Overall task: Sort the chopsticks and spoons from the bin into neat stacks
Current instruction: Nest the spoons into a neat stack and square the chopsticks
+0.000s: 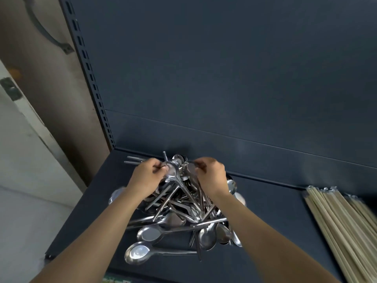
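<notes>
Forearms (pixel 265 231) cover spoon pile (pixel 173 219), fingers (pixel 160 170) pinching spoons (pixel 173 173); wooden chopsticks (pixel 342 221) right.

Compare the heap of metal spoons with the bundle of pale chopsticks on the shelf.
The spoon heap is shiny silver; the chopsticks are pale and matte. The spoon heap is tangled, handles pointing every way; the chopsticks lie parallel, side by side. The left hand and right hand grip pieces atop the spoon heap; the chopsticks lie untouched at the right. Both rest on the dark shelf.
</notes>
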Tool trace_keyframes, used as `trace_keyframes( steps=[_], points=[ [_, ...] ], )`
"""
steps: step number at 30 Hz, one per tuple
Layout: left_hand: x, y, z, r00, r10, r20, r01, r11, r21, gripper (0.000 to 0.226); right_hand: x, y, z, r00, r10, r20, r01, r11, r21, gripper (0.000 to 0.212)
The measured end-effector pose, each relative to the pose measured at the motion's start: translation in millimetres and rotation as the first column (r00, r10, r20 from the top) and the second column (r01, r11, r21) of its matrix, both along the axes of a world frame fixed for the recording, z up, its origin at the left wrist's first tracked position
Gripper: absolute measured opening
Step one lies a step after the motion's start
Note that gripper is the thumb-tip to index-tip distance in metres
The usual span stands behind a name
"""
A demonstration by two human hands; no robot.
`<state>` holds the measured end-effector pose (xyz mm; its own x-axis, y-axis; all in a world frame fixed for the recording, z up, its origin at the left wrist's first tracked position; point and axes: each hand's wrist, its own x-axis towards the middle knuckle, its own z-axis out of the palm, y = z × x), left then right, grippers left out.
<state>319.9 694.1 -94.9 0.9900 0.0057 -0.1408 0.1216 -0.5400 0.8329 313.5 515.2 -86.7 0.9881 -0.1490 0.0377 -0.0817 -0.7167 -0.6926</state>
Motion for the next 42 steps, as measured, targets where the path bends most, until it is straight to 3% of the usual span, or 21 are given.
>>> trace_keyframes(
  steps=[10,16,23,26,28,33,37,42],
  points=[
    [-7,-27,32,0.998,0.059,0.007,-0.053,0.933,-0.355,0.013,-11,-22,49,0.957,-0.097,0.275,0.063,0.99,0.13,0.021],
    [-26,-50,53,1.0,0.012,0.004,-0.007,0.836,-0.548,0.018,-30,-36,75,0.949,-0.166,0.268,0.064,0.934,0.353,0.024],
    [-38,-63,52,0.999,0.025,-0.024,-0.034,0.846,-0.532,0.009,-49,-50,70,0.966,-0.197,0.169,0.076,0.837,0.542,0.027],
    [-42,-70,40,1.0,0.003,0.014,0.003,0.925,-0.381,0.011,-55,-50,65,0.98,-0.165,0.113,0.053,0.761,0.646,0.025],
    [-44,-77,34,0.999,-0.033,0.025,0.04,0.943,-0.332,0.011,-60,-46,62,0.987,-0.127,0.1,0.034,0.768,0.64,0.024],
    [-56,-97,39,0.993,-0.088,-0.083,0.032,0.854,-0.519,0.015,-70,-38,51,0.978,-0.183,0.1,0.101,0.834,0.542,0.028],
    [-65,-101,33,0.978,-0.161,-0.131,0.063,0.831,-0.553,0.038,-75,-40,42,0.961,-0.235,0.148,0.152,0.89,0.429,0.022],
    [-70,-103,29,0.982,-0.166,-0.087,0.097,0.846,-0.524,0.009,-75,-46,41,0.987,-0.137,0.082,0.096,0.921,0.378,0.022]
  ],
)
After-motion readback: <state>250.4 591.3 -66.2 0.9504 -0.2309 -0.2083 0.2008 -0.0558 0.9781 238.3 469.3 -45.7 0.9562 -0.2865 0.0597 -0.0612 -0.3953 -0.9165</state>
